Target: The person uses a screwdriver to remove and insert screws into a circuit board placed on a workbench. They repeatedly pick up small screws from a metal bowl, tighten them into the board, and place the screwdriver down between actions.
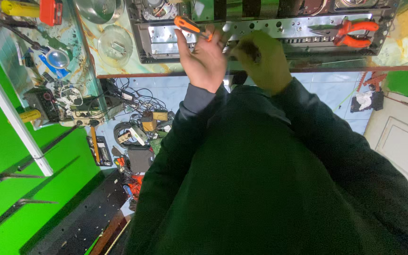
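Left hand fingers spread; right hand curled.

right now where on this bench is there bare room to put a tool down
Bare glass top shows right of the metal chassis, past the orange pliers. A thin strip runs along the front edge below the chassis. The left end is crowded with bowls, a magnifier and cables. Left hand holds an orange screwdriver; right hand rests on the chassis.

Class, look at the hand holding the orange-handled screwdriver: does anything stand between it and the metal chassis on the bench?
Nothing visible does. The left hand holds the orange-handled screwdriver right over the metal chassis; the right hand sits beside it, not between.
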